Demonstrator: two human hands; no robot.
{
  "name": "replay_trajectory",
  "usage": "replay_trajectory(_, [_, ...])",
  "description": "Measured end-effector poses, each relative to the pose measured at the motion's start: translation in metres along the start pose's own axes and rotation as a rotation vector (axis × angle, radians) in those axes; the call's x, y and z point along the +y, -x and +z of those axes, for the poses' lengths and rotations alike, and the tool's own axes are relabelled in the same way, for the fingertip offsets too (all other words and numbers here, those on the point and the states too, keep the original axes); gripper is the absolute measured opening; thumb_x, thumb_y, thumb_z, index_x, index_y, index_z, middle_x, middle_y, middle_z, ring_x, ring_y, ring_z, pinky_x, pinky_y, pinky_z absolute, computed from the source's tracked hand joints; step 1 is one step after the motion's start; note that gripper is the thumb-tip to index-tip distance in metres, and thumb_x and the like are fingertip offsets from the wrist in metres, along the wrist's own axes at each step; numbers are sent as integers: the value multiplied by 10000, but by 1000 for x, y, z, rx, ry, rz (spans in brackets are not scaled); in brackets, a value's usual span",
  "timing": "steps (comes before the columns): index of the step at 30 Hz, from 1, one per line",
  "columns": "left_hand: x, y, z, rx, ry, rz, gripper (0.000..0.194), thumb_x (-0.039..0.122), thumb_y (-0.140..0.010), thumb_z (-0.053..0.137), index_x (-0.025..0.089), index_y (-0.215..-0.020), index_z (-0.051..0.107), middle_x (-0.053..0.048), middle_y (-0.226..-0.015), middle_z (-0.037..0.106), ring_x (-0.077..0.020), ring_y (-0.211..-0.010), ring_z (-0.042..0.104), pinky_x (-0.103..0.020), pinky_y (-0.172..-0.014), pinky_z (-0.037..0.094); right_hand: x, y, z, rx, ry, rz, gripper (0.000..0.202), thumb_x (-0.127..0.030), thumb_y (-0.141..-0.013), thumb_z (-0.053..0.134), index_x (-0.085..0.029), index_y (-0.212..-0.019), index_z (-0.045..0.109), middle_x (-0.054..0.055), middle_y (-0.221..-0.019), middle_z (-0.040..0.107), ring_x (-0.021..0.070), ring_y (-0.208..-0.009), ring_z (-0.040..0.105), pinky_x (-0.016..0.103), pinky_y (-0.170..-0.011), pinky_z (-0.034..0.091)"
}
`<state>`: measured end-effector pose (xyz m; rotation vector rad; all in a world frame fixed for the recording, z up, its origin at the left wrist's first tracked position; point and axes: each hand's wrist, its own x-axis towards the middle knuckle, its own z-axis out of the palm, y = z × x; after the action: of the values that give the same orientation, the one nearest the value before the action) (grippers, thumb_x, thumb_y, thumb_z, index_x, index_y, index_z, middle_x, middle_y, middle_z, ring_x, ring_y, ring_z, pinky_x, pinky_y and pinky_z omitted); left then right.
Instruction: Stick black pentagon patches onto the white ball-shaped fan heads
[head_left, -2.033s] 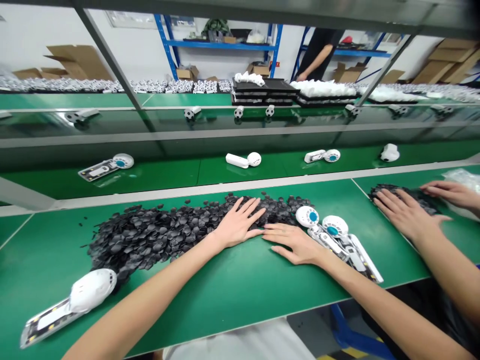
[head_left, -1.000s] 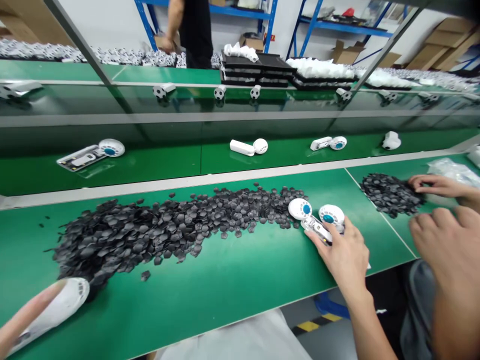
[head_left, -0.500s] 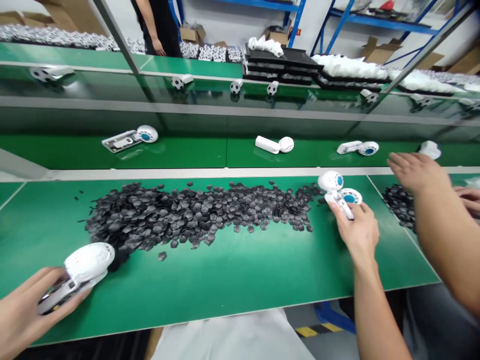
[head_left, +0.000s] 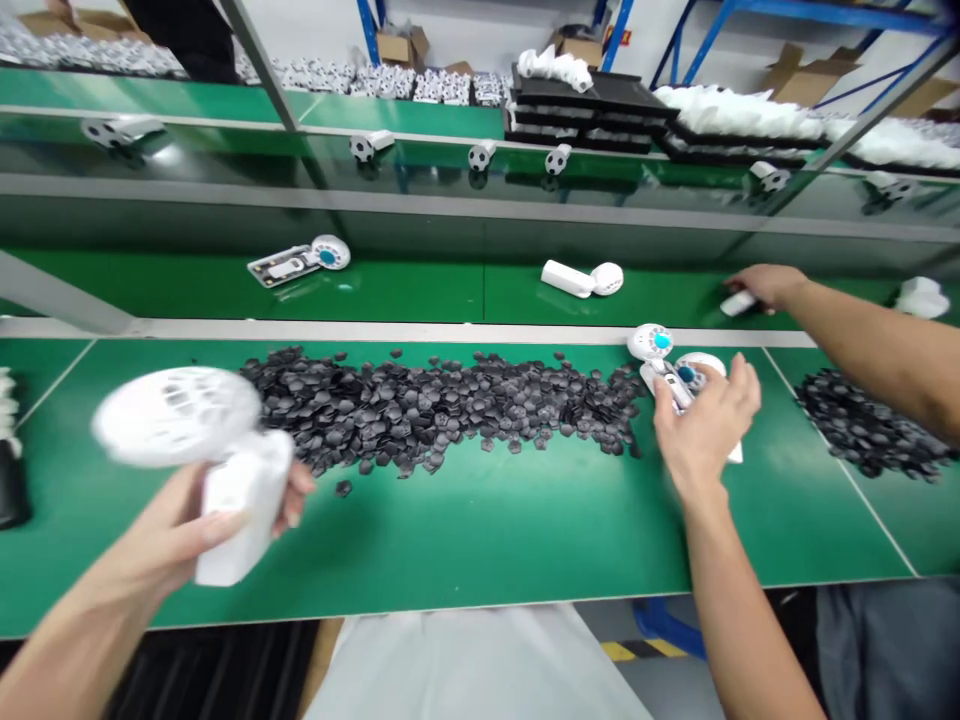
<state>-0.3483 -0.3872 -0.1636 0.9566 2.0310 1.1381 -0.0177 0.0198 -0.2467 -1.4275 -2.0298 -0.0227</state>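
My left hand is closed around the handle of a white round-headed device, raised above the bench's left side. Its broad head, with petal-shaped openings, points left and is blurred. At the right end of a heap of black pentagon pieces, my right hand grips among white devices, thumb and fingers on either side. One white device shows a blue-centred round head and an exposed inner handle. Another round head lies beside it, partly hidden by my fingers; a white end sticks out under my palm.
A co-worker's hand holds a white piece over the green conveyor. White devices lie along it. Another black heap is at the right. Behind stand black trays. A slanted post rises at the left.
My left hand has lifted and turned its device, moving it right so the white casing faces me. My right hand's fingers have spread more. The co-worker's hand has reached onto the conveyor.
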Motion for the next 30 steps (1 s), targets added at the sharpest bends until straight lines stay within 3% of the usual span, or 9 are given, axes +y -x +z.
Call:
replay_trajectory(1, [1,-6,12,-165,230,-129,759,885,-802,655,157,-1010,708,-117,-936,796,-189,-639,682,-283,-566,560,-7,4,-7,6,-92,-61,693,-637,-1038,505,-31,-1337,659,310,-1578,505,459,-1504,428,656,-1222,364])
replay_trajectory(3, [0,-17,41,-301,334,-207,716,806,-705,801,170,-1014,692,-121,-943,812,-188,-590,670,-287,-547,557,-25,16,-21,-80,-330,-195,541,-579,-1053,552,-92,-1229,706,245,-1305,708,377,-1243,661,548,-1110,505])
replay_trajectory(5, [-2,-23,67,-369,342,-239,607,637,-743,863,183,-1098,671,-125,-971,824,-220,-657,717,-313,-623,594,-45,29,-33,-261,-499,-307,350,-487,-1071,600,-170,-1128,736,114,-1025,785,250,-880,747,386,-870,604])
replay_trajectory(8, [-9,-30,87,-406,341,-247,514,494,-762,887,200,-1111,651,-127,-1000,829,-283,-842,783,-366,-776,638,-68,48,-41,-465,-561,-414,198,-375,-1082,625,-229,-1034,751,22,-952,792,164,-764,739,261,-723,585])
replay_trajectory(12, [-16,-47,82,-397,368,-213,531,434,-780,900,208,-1186,644,-130,-1060,827,-305,-987,790,-409,-916,634,-80,67,-29,-649,-556,-497,122,-289,-1064,660,-225,-1064,764,-2,-915,787,143,-757,745,222,-681,577])
replay_trajectory(16, [-19,-66,83,-356,434,-153,561,375,-783,920,208,-1229,625,-107,-1018,818,-288,-955,794,-406,-920,637,-84,83,-10,-677,-468,-485,135,-244,-1033,707,-191,-1132,780,51,-980,792,210,-891,765,289,-795,588])
replay_trajectory(21, [-11,-67,94,-392,561,-67,572,410,-719,977,165,-1150,693,-144,-994,814,-311,-929,805,-408,-861,667,-93,84,-3,-718,-396,-442,101,-240,-999,751,-202,-1081,798,74,-1004,783,260,-959,749,316,-780,546])
replay_trajectory(27, [28,-72,90,-400,768,49,904,614,-646,1018,233,-1364,622,-111,-920,815,-248,-664,773,-309,-588,641,-99,72,-5,-815,-514,-354,47,-157,-931,797,-200,-920,782,47,-918,772,228,-850,740,298,-738,536])
replay_trajectory(30, [46,-86,95,-247,883,127,773,717,-722,925,246,-1266,643,-25,-742,743,-166,-487,645,-241,-444,547,-105,66,-12,-875,-676,-303,80,-159,-929,788,-197,-866,754,17,-831,771,180,-735,742,258,-683,563])
